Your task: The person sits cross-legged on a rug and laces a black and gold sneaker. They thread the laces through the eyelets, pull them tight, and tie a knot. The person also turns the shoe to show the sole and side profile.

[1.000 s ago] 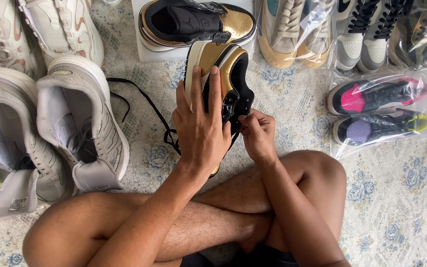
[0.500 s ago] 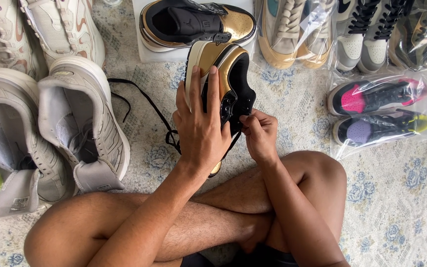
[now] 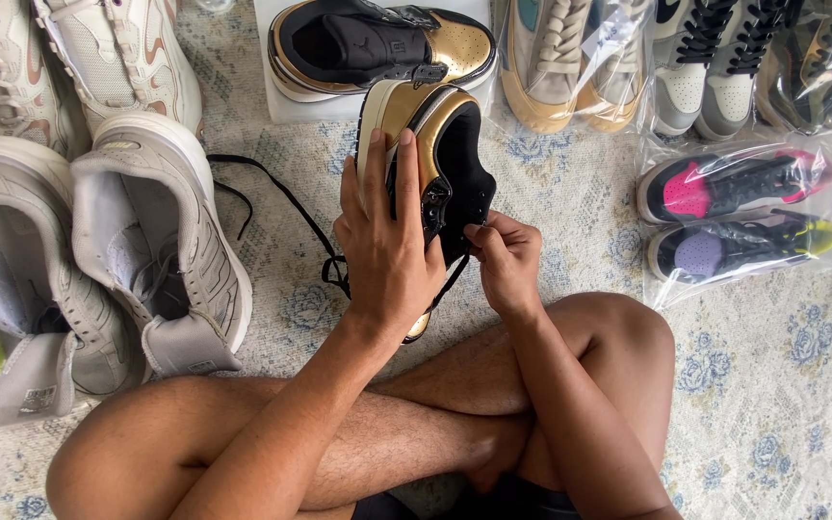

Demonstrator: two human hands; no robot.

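Shoes lie all around a person sitting cross-legged on a patterned rug [image 3: 570,183]. At far left sit grey high-tops [image 3: 161,250]. A loose black lace [image 3: 281,197] trails across the rug toward the middle. There the left hand [image 3: 387,246] wraps around a black and gold sneaker [image 3: 445,159], holding it upright above the knees. Just right of it, the right hand [image 3: 505,258] pinches the lace at the sneaker's eyelets. Farther right lie bagged sneakers [image 3: 734,217].

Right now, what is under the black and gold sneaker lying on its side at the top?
The black and gold sneaker rests on a white box. Only the box's front edge shows; the rest of the lid is covered.
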